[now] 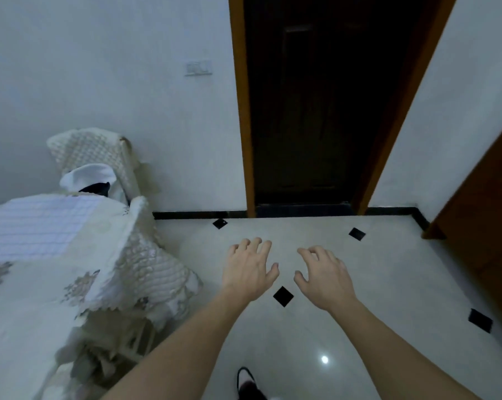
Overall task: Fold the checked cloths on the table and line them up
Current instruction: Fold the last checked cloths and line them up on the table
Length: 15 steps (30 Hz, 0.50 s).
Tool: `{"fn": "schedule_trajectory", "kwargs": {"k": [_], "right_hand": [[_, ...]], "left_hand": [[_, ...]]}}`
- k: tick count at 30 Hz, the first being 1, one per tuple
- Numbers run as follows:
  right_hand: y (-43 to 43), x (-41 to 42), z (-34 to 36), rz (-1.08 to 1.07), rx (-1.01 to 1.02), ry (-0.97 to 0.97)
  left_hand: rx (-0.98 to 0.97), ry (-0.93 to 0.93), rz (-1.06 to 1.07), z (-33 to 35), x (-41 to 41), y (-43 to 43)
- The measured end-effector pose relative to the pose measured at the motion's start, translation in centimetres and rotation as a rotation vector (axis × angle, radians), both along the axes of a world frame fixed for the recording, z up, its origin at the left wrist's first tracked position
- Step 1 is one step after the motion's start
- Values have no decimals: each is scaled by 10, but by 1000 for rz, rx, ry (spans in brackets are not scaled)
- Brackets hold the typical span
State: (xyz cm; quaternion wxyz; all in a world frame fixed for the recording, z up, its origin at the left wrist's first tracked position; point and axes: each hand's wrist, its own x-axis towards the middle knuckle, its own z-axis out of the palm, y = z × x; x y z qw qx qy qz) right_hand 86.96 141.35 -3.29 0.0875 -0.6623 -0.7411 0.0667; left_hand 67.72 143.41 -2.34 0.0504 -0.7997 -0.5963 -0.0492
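1. I see one checked cloth (39, 223) lying flat on the cream-covered worktop (42, 298), far left, well apart from both hands.
2. Left hand (248, 269): fingers loosely spread, holding nothing, above the tiled floor (388, 284).
3. Right hand (322, 277): likewise spread and empty, near the left.

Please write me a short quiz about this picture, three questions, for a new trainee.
1. True or false: the left hand and the right hand hold nothing.
2. Where does the checked cloth lie? A) in a basket B) on the table C) on a shelf
3. Fill in: both hands hover over the tiled ____.

Key: 1 true; 2 B; 3 floor.
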Motion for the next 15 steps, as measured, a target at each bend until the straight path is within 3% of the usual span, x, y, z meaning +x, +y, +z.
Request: {"fn": "schedule_trajectory", "kwargs": {"k": [6, 15], "right_hand": [[107, -20, -4, 108, -3, -58], [315, -84, 9, 151, -6, -50]], "left_hand": [[-25, -19, 92, -7, -29, 87], [-21, -79, 192, 2, -91, 284]]}}
